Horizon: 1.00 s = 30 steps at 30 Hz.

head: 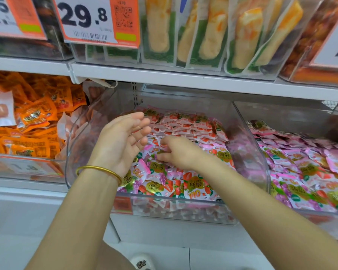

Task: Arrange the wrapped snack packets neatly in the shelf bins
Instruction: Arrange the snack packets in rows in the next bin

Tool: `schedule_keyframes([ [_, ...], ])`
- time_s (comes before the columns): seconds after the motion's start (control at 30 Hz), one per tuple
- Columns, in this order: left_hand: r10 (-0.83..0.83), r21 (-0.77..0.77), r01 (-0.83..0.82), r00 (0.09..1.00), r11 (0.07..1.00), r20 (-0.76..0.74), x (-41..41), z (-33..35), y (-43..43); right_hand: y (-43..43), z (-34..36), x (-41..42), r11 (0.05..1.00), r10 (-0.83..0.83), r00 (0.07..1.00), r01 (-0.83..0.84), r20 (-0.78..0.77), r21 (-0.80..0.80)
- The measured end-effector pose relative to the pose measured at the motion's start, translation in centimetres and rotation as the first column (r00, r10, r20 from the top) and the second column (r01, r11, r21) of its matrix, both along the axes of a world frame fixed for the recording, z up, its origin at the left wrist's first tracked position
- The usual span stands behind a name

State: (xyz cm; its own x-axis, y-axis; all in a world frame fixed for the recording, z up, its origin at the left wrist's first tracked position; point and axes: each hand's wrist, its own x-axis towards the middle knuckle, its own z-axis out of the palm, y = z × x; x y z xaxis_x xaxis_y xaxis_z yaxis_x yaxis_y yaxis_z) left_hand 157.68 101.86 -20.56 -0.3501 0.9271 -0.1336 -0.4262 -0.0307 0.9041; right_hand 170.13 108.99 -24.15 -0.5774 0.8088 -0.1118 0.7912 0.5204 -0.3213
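A clear plastic bin (248, 152) in the middle of the lower shelf holds pink and red strawberry snack packets (195, 186). Several stand in a tidy row (185, 125) at its back; the rest lie loose in front. My left hand (123, 139), a gold bangle on its wrist, hovers over the bin's left side with palm turned right and fingers relaxed, holding nothing. My right hand (176, 152) reaches down into the loose packets, its fingers curled round a small packet (160, 148); the fingertips are partly hidden.
A bin of orange packets (33, 121) stands to the left. On the right is a bin of pink and purple packets (300, 172). The upper shelf (183, 78) overhangs with green-and-yellow pouches (209, 36) and a 29.8 price tag (86, 18).
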Motion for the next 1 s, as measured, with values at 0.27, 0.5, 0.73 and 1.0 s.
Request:
schedule_keyframes([
  [0.27,-0.006,0.002,0.006,1.0,1.0,0.008,-0.3,0.0,-0.1,0.7,0.5,0.7,0.929,-0.3,0.907,0.208,-0.296,-0.305],
  [0.5,-0.007,0.007,0.007,1.0,1.0,0.016,0.1,0.1,0.1,-1.1,0.9,0.7,0.909,-0.161,0.977,0.091,-0.142,-0.407],
  [0.73,-0.003,0.003,0.003,1.0,1.0,0.026,0.1,0.2,0.0,-1.4,1.1,0.6,0.935,-0.097,0.975,0.021,-0.2,-0.354],
  [1.0,0.082,0.049,-0.074,0.979,0.996,-0.186,1.0,0.3,-0.1,-1.2,1.2,3.3,0.818,-0.508,0.491,0.019,-0.708,-0.574],
])
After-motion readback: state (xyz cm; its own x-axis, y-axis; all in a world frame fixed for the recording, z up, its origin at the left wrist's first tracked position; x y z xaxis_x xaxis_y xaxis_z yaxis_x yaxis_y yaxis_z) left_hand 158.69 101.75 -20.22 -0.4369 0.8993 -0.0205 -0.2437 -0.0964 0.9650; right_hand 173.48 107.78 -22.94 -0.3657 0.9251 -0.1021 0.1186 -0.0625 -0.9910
